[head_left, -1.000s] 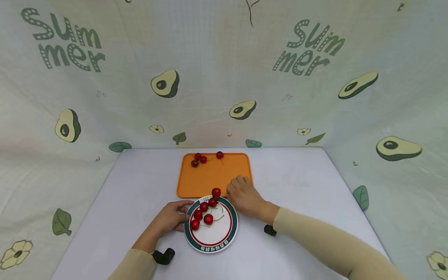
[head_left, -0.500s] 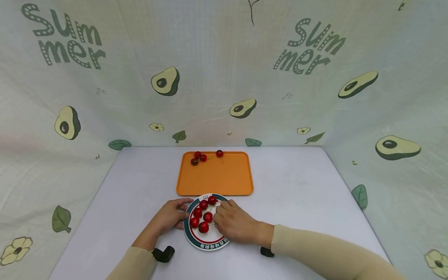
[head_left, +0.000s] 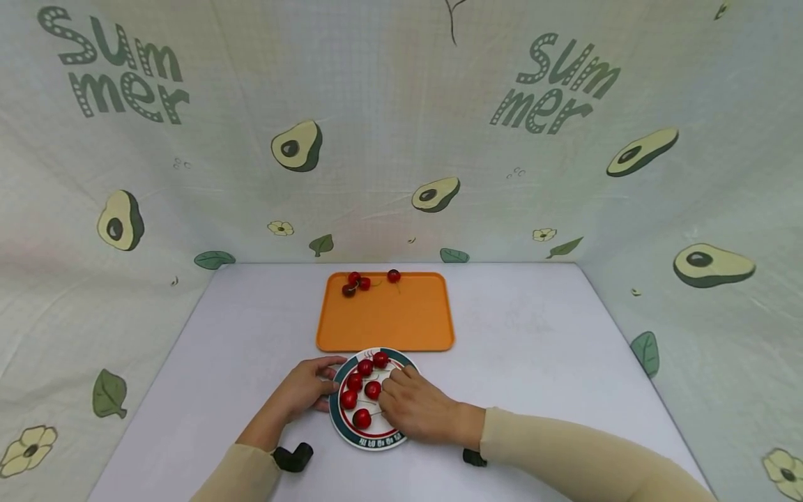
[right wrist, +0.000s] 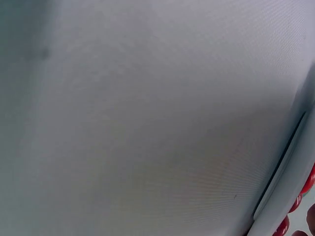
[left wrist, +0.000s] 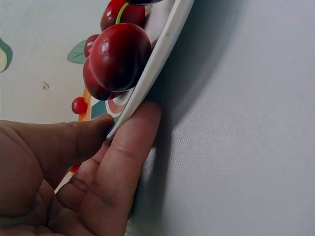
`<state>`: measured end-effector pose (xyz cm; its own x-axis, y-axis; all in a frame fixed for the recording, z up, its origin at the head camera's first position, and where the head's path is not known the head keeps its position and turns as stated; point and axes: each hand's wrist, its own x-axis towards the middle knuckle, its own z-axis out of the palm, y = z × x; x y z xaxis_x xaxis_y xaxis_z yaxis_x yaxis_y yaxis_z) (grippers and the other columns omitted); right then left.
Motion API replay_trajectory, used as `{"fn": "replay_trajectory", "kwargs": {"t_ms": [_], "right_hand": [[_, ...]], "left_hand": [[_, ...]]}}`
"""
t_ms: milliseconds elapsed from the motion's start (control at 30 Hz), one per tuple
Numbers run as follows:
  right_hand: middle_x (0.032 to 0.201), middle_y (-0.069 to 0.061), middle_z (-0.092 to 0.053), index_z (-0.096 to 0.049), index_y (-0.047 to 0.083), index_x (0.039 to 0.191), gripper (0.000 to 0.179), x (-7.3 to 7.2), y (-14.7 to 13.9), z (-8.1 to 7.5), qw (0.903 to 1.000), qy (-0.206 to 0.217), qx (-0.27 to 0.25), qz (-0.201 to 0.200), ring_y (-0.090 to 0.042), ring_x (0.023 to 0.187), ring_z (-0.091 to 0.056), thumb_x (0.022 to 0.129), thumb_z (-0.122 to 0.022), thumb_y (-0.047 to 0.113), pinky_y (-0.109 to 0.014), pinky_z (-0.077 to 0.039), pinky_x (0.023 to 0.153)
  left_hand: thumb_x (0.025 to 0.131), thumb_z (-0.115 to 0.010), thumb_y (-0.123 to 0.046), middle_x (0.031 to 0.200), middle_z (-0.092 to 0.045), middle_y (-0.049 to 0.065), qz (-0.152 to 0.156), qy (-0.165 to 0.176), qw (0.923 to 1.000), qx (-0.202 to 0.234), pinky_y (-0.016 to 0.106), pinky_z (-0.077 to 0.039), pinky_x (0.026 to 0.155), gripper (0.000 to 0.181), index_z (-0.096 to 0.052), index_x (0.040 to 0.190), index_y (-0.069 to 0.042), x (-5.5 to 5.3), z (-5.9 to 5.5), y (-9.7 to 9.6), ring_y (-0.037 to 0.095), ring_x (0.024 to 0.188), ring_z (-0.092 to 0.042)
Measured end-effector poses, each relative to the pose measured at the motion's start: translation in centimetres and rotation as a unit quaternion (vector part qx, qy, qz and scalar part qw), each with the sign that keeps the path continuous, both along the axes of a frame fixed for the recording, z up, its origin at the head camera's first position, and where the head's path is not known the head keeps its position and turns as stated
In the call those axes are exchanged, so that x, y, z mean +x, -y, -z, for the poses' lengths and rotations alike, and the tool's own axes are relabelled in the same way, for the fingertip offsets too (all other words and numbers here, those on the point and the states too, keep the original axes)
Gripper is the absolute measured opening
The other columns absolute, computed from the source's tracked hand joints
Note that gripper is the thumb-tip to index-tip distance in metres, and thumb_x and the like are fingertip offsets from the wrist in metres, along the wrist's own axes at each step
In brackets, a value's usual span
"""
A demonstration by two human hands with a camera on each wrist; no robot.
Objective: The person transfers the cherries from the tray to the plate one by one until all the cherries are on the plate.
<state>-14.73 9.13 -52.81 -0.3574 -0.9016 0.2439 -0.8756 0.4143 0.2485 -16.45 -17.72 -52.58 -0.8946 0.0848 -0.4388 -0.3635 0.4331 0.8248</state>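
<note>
My left hand (head_left: 305, 388) grips the left rim of a white plate (head_left: 384, 442) with a green and red border. In the left wrist view, the thumb lies on top of the rim (left wrist: 162, 49) and fingers sit beneath it. Several red cherries with stems lie on the plate's left half. Over the plate's right side, my right hand (head_left: 417, 406) has curled fingers and pinches the stem of the nearest cherry (head_left: 362, 418), which is low over or on the plate. Its fingertips are hidden in the head view. Only a sliver of fingers (right wrist: 311, 220) shows in the right wrist view.
Just behind the plate lies an orange tray (head_left: 385, 321), with several cherries (head_left: 364, 284) near its back left and another cherry (head_left: 393, 276) at its back edge. The white table (head_left: 521, 335) meets a printed cloth backdrop (head_left: 376, 139) on three sides.
My right hand has carried a cherry by its stem from the tray's front edge toward me, onto or just over the plate's near part. The left hand has stayed on the rim.
</note>
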Motion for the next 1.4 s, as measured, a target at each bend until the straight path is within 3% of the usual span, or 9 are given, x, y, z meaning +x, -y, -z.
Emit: {"fn": "replay_trajectory", "kwargs": {"t_ms": [500,733,900,1033,1200,1400], "right_hand": [[0.088,0.006,-0.056,-0.060,0.018,0.094,0.014,0.3,0.3,0.4,0.9993,0.031,-0.008,0.017,-0.015,0.088,-0.047,0.105,-0.059,0.027,-0.029,-0.036,0.081],[0.096,0.006,-0.059,-0.062,0.021,0.100,0.026,0.1,0.1,0.1,0.9980,0.054,-0.016,0.028,-0.015,0.096,-0.049,0.100,-0.067,0.046,-0.029,-0.040,0.085],[0.098,0.005,-0.057,-0.064,0.021,0.103,0.027,-0.8,-0.4,-0.5,0.9955,0.067,-0.050,0.045,-0.015,0.098,-0.047,0.099,-0.068,0.047,-0.029,-0.040,0.086],[0.098,0.005,-0.055,-0.065,0.019,0.104,0.026,-2.7,-0.9,-1.1,0.9923,0.056,-0.082,0.074,-0.015,0.096,-0.047,0.098,-0.071,0.043,-0.030,-0.039,0.085],[0.094,0.000,-0.057,-0.068,0.016,0.101,0.019,-7.4,-1.5,-1.7,0.9863,0.022,-0.112,0.119,-0.020,0.091,-0.047,0.099,-0.071,0.035,-0.034,-0.040,0.081],[0.097,-0.005,-0.059,-0.069,0.010,0.105,0.023,-13.4,-2.9,-2.5,0.9781,0.008,-0.059,0.200,-0.026,0.096,-0.048,0.101,-0.070,0.033,-0.039,-0.043,0.086]], "left_hand": [[0.093,-0.071,0.003,0.109,-0.061,0.013,-0.004,0.000,1.0000,0.002,0.034,-0.065,0.064,0.051,-0.066,0.142,-0.012,0.3,-0.2,0.1,0.022,0.076,-0.067],[0.093,-0.072,0.002,0.110,-0.061,0.013,-0.003,-0.005,1.0000,-0.002,0.034,-0.065,0.064,0.052,-0.065,0.142,-0.012,0.2,-0.2,0.1,0.021,0.077,-0.066],[0.094,-0.071,0.003,0.109,-0.062,0.013,-0.002,-0.003,1.0000,0.001,0.034,-0.065,0.064,0.051,-0.065,0.142,-0.012,0.2,-0.2,-0.1,0.021,0.075,-0.067],[0.094,-0.070,0.003,0.109,-0.062,0.013,0.003,-0.003,1.0000,0.003,0.034,-0.065,0.064,0.051,-0.064,0.143,-0.011,0.2,-0.2,-0.1,0.021,0.074,-0.067],[0.094,-0.070,0.004,0.109,-0.061,0.013,0.001,-0.001,1.0000,-0.005,0.034,-0.065,0.063,0.051,-0.064,0.143,-0.011,0.3,-0.2,0.2,0.021,0.075,-0.067],[0.094,-0.070,0.004,0.109,-0.061,0.013,0.005,-0.001,1.0000,0.009,0.035,-0.065,0.064,0.051,-0.065,0.142,-0.011,0.2,-0.1,0.2,0.021,0.075,-0.067]]}}
